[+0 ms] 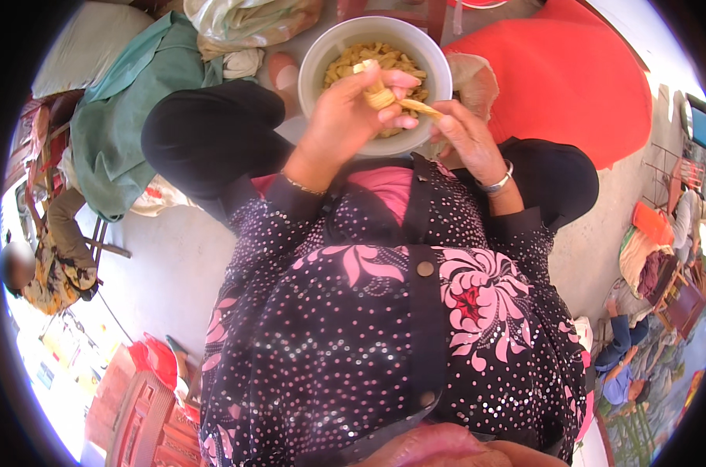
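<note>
Above a white bucket (309,78), my left hand (341,113) is closed on a small bundle of pale yellow strips (379,97), wound or folded together; I cannot make out what kind of stuff it is. One strip runs out of the bundle to the right. Its far end is pinched between the thumb and fingers of my right hand (471,138), so the strip stretches between both hands. Inside the bucket lie many yellowish-brown pieces (368,54) of a similar look, partly hidden under my hands.
A large red cloth or sack (563,78) spreads to the right of the bucket. Further left are a green cloth (135,117) and a clear plastic bag (252,23). Red chairs (151,416) stand at lower left. Other people (57,272) sit at both sides, away from my hands.
</note>
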A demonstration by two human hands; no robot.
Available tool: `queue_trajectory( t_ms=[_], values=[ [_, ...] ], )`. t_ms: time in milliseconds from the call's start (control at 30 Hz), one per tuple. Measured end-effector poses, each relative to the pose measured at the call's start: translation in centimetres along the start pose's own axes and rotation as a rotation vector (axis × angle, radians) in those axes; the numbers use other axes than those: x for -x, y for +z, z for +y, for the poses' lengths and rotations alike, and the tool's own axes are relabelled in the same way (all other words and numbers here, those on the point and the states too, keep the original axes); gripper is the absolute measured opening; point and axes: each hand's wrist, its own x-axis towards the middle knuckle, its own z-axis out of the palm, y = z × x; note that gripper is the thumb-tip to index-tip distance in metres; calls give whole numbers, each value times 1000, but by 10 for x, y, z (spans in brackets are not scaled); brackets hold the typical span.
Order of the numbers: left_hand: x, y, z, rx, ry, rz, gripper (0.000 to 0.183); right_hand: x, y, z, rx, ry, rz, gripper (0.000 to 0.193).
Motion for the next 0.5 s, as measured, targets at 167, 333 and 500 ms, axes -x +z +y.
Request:
queue_trajectory(
  t_ms=[167, 333, 500],
  values=[
    [-3, 5, -5, -76, 5, 48, 44, -6, 7, -10, -67, 39, -135, 49],
    [-5, 4, -9, -92, -11, 37, 46, -7, 9, -12, -32, -38, -161, 31],
    [2, 6, -1, -85, 29, 74, 46, 9, 6, -17, 36, -87, -66, 29]
  ],
)
